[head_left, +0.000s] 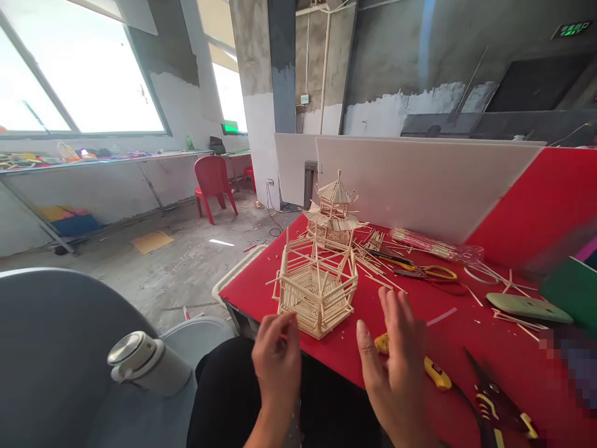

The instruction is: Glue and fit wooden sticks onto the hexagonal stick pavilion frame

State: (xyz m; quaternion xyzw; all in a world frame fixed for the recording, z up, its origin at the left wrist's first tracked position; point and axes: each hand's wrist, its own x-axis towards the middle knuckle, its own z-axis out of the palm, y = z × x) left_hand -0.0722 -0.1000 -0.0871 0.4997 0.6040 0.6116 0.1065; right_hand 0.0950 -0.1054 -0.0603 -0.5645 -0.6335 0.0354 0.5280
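Note:
A hexagonal frame of thin wooden sticks (317,283) stands near the front corner of the red table (508,348). Behind it stands a finished stick pagoda (333,211). My left hand (277,354) hovers at the table's edge just in front of the frame, fingers curled in a pinch; what it holds, if anything, is too small to make out. My right hand (396,367) is open with fingers spread, above the table right of the frame. Partly under it lies a yellow utility knife (436,373).
Loose sticks (373,252), a bundle of sticks in plastic (433,246), yellow-handled scissors (431,272), black-and-yellow pliers (499,407) and a green case (527,306) lie on the table. A white board (420,186) stands behind. A flask (147,364) sits on a grey chair at left.

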